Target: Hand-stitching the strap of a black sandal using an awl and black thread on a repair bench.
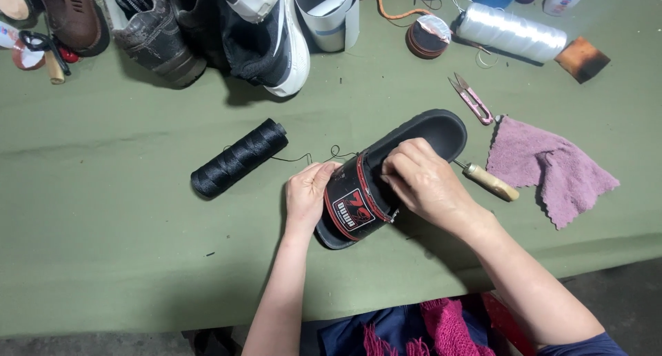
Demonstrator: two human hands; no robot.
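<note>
Black rubber slide sandal w/ red-trimmed strap (386,183) lies mid-table on green cloth (103,211). Left hand (308,194) clamped on strap's left edge. Right hand (422,180) closed over strap top, wooden-handled awl (488,181) just right of it. Black thread spool (238,157) left, thread running to sandal. Step looks like stitching the strap; a next stitch wants firm hold, taut thread.
</note>
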